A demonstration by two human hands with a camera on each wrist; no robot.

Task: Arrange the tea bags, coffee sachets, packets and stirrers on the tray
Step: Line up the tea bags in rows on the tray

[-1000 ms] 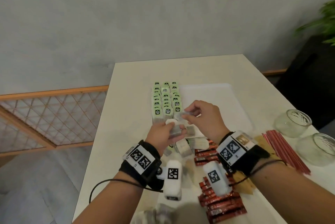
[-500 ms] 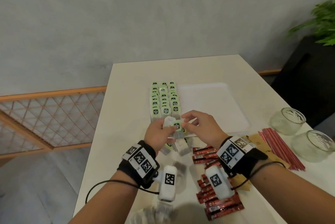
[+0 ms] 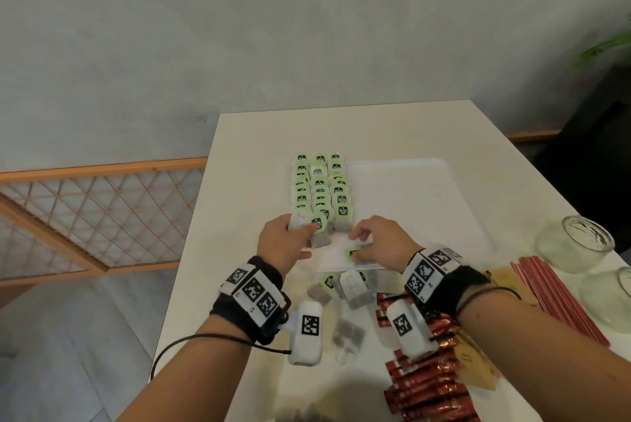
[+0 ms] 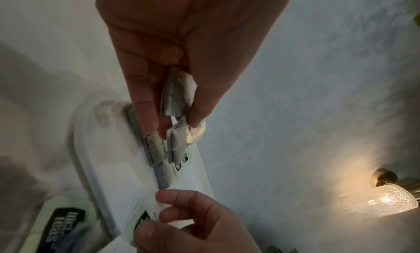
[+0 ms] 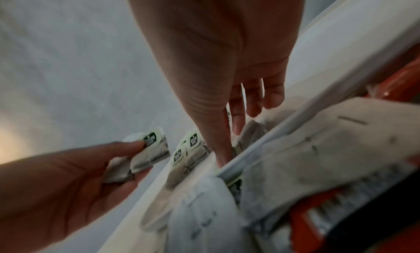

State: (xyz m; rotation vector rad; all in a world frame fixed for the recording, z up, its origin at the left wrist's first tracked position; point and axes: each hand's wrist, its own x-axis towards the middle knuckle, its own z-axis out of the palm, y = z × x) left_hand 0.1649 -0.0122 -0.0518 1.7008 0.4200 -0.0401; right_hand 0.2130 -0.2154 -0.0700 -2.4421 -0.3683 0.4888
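Note:
Three columns of green-tagged tea bags (image 3: 319, 186) lie on the left part of the white tray (image 3: 426, 203). My left hand (image 3: 309, 228) grips a small bundle of tea bags (image 3: 319, 232) just above the near end of those columns; the left wrist view shows a grey bag (image 4: 178, 95) held between thumb and fingers. My right hand (image 3: 358, 247) pinches one tea bag by its green tag (image 3: 353, 254) at the tray's near edge, the thumb close to the rim (image 5: 261, 143). Loose tea bags (image 3: 353, 288) lie on the table below the hands.
Red coffee sachets (image 3: 426, 387) are piled at the near right, with brown packets (image 3: 478, 363) beside them. Red stirrers (image 3: 553, 295) lie further right, next to two glass jars (image 3: 573, 244). The tray's right part is bare. The table's left edge runs close to my left arm.
My hands have parted. The right hand came away from the left hand's bundle with one tea bag and dropped to the tray's near edge; the left hand moved forward towards the columns.

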